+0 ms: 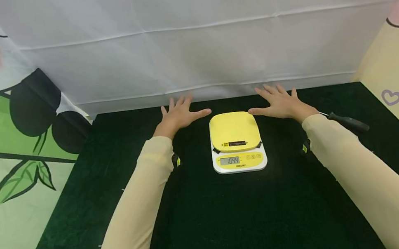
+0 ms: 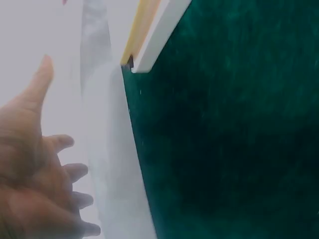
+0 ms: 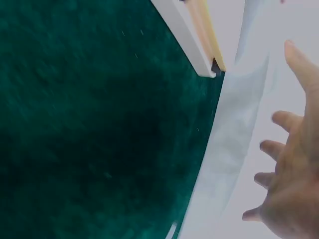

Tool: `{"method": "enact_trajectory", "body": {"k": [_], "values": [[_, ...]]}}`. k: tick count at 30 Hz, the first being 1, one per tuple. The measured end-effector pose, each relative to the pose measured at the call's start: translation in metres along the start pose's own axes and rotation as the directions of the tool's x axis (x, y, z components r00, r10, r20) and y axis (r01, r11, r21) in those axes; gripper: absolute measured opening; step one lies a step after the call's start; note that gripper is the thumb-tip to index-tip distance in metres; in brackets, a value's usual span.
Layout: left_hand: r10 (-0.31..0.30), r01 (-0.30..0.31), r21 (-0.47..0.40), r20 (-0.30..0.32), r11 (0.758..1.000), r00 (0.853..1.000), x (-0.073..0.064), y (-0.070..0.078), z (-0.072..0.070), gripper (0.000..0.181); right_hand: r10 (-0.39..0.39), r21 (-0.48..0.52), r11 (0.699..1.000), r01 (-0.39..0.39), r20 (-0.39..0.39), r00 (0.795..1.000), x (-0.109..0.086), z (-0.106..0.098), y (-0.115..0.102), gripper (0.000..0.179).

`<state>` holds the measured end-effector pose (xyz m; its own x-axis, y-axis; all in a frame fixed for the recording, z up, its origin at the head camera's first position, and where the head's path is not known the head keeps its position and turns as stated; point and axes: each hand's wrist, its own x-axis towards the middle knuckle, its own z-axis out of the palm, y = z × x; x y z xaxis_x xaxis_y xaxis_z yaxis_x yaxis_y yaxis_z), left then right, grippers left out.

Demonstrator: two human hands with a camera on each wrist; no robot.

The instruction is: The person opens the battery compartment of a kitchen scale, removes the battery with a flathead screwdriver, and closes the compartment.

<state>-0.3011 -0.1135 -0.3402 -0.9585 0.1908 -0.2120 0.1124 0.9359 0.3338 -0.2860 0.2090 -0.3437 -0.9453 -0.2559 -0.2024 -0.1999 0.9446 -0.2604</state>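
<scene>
A kitchen scale (image 1: 238, 142) with a yellow weighing plate (image 1: 233, 128) and a white base stands on the dark green cloth. Its display (image 1: 229, 161) reads 104.4, and nothing lies on the plate. To the left of the scale's far end, my left hand (image 1: 178, 116) is spread with straight fingers and holds nothing. My right hand (image 1: 279, 102) is spread likewise on the other side, its thumb close to the plate's far corner. Both wrist views show the scale's edge (image 2: 162, 37) apart from the empty palms.
A screwdriver (image 1: 348, 122) with a black handle lies at the right, partly behind my right forearm. The green-covered table (image 1: 252, 217) ends at a white cloth backdrop (image 1: 213, 56). Printed curtains (image 1: 17, 134) hang at both sides.
</scene>
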Motion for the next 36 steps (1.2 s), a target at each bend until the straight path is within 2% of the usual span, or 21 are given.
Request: {"method": "enact_trajectory", "body": {"k": [5,10,13,17,20,26,31,36], "values": [[0.032,-0.032,-0.007,0.093,0.999,0.995,-0.009,-0.003,0.016,0.092,-0.036,0.064,0.997,0.032,0.065,0.997,-0.009,0.02,0.004,0.082],[0.071,-0.075,0.014,0.182,0.997,0.981,-0.019,-0.005,0.03,0.079,-0.098,0.127,0.988,0.084,0.108,0.989,-0.022,0.039,0.012,0.07],[0.09,-0.096,0.014,0.239,0.995,0.967,-0.026,-0.004,0.036,0.079,-0.128,0.155,0.982,0.107,0.132,0.983,-0.03,0.048,0.014,0.073],[0.102,-0.114,0.023,0.302,0.993,0.948,-0.035,0.001,0.043,0.088,-0.138,0.194,0.976,0.103,0.174,0.975,-0.04,0.053,0.011,0.084],[0.094,-0.112,0.037,0.32,0.993,0.943,-0.042,0.003,0.048,0.096,-0.132,0.214,0.973,0.09,0.193,0.972,-0.048,0.053,0.008,0.093],[0.076,-0.096,0.046,0.318,0.994,0.945,-0.051,0.004,0.055,0.107,-0.114,0.215,0.974,0.068,0.206,0.972,-0.057,0.057,0.004,0.101],[0.071,-0.088,0.044,0.299,0.995,0.952,-0.055,0.004,0.057,0.109,-0.104,0.178,0.981,0.07,0.189,0.976,-0.059,0.06,0.003,0.104],[0.078,-0.098,0.051,0.3,0.994,0.951,-0.057,0.002,0.058,0.108,-0.099,0.174,0.983,0.067,0.181,0.979,-0.061,0.062,0.004,0.104]]}}
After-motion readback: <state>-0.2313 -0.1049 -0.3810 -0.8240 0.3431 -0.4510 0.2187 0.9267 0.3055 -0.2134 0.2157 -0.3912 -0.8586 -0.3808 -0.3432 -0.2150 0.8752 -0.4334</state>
